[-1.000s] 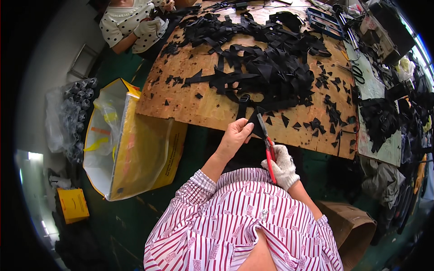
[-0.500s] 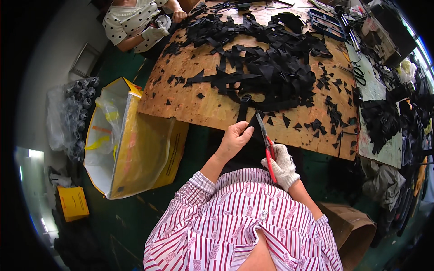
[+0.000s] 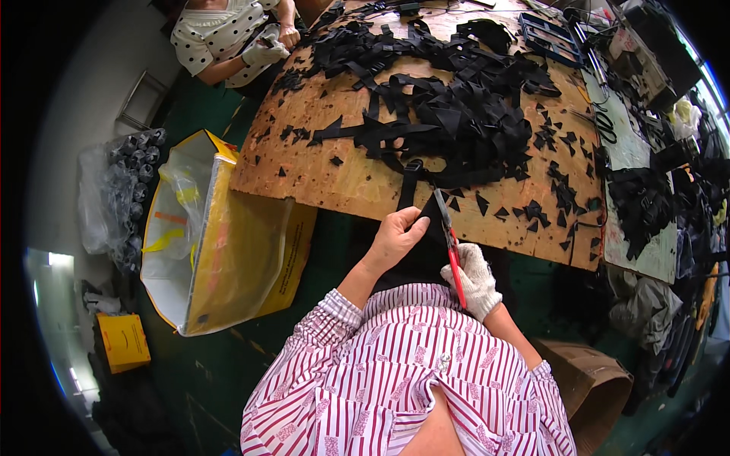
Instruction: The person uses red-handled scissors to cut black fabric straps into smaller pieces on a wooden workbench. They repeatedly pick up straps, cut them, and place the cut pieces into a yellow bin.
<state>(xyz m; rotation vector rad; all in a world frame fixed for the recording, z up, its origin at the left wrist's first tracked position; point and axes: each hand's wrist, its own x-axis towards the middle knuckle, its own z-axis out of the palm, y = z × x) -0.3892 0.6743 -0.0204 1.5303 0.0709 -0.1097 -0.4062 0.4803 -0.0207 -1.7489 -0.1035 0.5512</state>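
My bare left hand [image 3: 395, 237] pinches a black webbing strap [image 3: 426, 207] at the table's front edge; the strap runs up toward a black buckle [image 3: 412, 169]. My right hand [image 3: 475, 277], in a white knit glove, grips scissors [image 3: 455, 264] with red handles, their metal blades pointing up beside the strap. Whether the blades touch it I cannot tell. Beyond my hands lies a tangled heap of black straps [image 3: 449, 121], with small black triangular offcuts [image 3: 535, 211] scattered around it on the worn wooden table [image 3: 319, 175].
A co-worker [image 3: 228, 45] stands at the table's upper left. A large yellow bag [image 3: 247, 258] stands left below the table, near a yellow box [image 3: 122, 342]. A cardboard box [image 3: 593, 380] is at lower right; a side board [image 3: 639, 266] with black material and a dark tray [image 3: 547, 38] are rightward.
My left hand has shifted slightly downward on the strap. The scissors' handles look more closed. The co-worker's hands have moved at the table's upper left.
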